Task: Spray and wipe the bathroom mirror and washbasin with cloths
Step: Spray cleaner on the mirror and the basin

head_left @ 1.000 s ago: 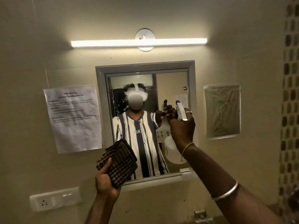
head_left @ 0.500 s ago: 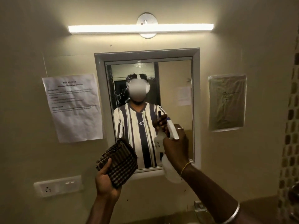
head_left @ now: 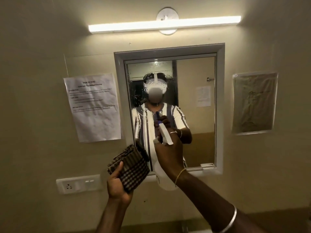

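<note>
Our right hand (head_left: 168,155) drops from the right side of the mirror (head_left: 196,115) to its lower middle, fingers curled round the spray bottle (head_left: 165,133) aimed at it, upper left already wet; left hand (head_left: 117,184) grips the folded cloth (head_left: 133,167) at its lower left corner, so we likely wipe next.

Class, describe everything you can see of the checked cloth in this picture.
The checked cloth is brown and pale woven fabric, folded into a thick pad with layered edges showing at its top left. The left hand grips its lower part, thumb on the front, holding it tilted before the mirror's lower left corner.
</note>
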Tool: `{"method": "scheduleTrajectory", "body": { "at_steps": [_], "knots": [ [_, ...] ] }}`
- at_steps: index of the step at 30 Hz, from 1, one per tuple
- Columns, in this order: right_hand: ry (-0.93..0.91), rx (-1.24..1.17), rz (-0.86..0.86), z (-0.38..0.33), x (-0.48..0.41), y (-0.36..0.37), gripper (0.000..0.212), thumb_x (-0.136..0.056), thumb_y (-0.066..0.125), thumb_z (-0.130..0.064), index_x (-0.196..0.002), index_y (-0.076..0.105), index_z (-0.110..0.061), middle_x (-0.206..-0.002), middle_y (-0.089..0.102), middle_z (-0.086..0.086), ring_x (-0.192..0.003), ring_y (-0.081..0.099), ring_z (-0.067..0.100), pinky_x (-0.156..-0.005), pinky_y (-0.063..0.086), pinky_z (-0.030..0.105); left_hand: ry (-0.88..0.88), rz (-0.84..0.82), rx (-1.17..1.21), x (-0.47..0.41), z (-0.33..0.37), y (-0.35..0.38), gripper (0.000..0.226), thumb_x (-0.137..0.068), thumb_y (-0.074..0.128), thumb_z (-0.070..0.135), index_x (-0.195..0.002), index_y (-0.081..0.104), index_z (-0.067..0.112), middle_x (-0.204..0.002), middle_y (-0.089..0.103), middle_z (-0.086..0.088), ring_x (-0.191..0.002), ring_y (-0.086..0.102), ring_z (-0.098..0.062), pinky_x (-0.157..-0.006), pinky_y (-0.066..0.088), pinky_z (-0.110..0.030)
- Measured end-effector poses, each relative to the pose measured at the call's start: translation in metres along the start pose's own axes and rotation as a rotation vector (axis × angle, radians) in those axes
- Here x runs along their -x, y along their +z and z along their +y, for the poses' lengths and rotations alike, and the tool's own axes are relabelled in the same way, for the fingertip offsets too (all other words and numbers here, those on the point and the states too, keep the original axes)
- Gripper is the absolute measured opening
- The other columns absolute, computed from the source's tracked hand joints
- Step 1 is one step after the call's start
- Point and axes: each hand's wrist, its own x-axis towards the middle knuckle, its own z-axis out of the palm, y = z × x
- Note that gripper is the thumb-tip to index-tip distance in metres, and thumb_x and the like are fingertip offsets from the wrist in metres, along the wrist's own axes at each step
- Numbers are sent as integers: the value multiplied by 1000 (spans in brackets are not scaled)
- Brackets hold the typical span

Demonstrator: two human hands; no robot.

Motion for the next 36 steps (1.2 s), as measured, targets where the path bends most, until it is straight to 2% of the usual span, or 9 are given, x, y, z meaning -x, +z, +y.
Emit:
{"method": "scheduleTrajectory", "body": {
  "at_steps": [7, 11, 13, 16, 19, 25, 29, 33, 36],
  "knots": [
    [16, 61, 184, 9, -2, -44, 55, -90, 62, 9, -90, 53, -45, -89, 61, -11, -86, 64, 12, -76, 59, 34, -37, 6, 13, -1, -14, -5, 39, -103, 50, 28, -137, 61, 13, -132, 68, -21, -123, 62, -43, -85, 62, -55],
    [19, 123, 280, 25, -8, -74, 40, -89, 62, 10, -107, 63, -26, -92, 62, -5, -88, 64, 15, -72, 58, 31, -43, -24, 19, -6, -22, -8, 43, -100, 52, 28, -140, 60, 13, -135, 67, -21, -119, 67, -42, -83, 63, -53],
    [29, 173, 322, 30, -11, -88, 42, -88, 60, 11, -100, 61, -29, -89, 60, -4, -85, 62, 14, -74, 58, 32, -48, -36, 29, -7, -26, -8, 46, -97, 54, 29, -140, 61, 12, -136, 66, -21, -116, 69, -41, -81, 63, -52],
    [50, 195, 393, 35, -15, -106, 48, -87, 61, 11, -87, 52, -36, -85, 57, -6, -79, 59, 12, -72, 57, 31, -63, -47, 33, -7, -32, -8, 37, -97, 55, 28, -124, 75, 14, -131, 69, -20, -110, 72, -40, -78, 64, -52],
    [48, 220, 426, 43, -15, -119, 39, -90, 63, 8, -100, 54, -29, -86, 56, -9, -80, 59, 10, -73, 57, 29, -68, -41, 19, -7, -37, -10, 32, -100, 52, 28, -110, 82, 18, -130, 70, -19, -113, 70, -40, -82, 63, -54],
    [73, 268, 385, 66, 2, -122, 23, -95, 64, -1, -109, 59, -19, -90, 60, 3, -83, 62, 16, -67, 53, 19, -51, -37, 19, -3, -41, -15, 41, -99, 53, 27, -136, 64, 13, -131, 69, -21, -107, 73, -39, -80, 63, -54],
    [141, 258, 257, 86, 37, -98, 31, -90, 64, 6, -107, 61, -20, -92, 63, 5, -84, 64, 21, -75, 60, 40, -42, 37, 14, 2, -41, -31, 38, -101, 51, 26, -133, 68, 13, -130, 69, -20, -106, 73, -38, -82, 63, -55],
    [133, 239, 109, 102, 75, -59, 49, -82, 62, 12, -122, 65, -17, -104, 65, -2, -96, 63, 12, -83, 57, 26, -38, 133, 3, 11, -35, -41, 51, -90, 59, 28, -138, 62, 11, -135, 67, -20, -114, 69, -39, -84, 62, -55],
    [141, 244, 49, 110, 93, -32, 50, -76, 59, 12, -118, 66, -15, -105, 65, -2, -97, 62, 7, -85, 50, 17, -28, 172, 2, 16, -30, -47, 50, -89, 59, 28, -136, 65, 11, -132, 69, -20, -113, 69, -39, -85, 61, -56]
  ]
}}
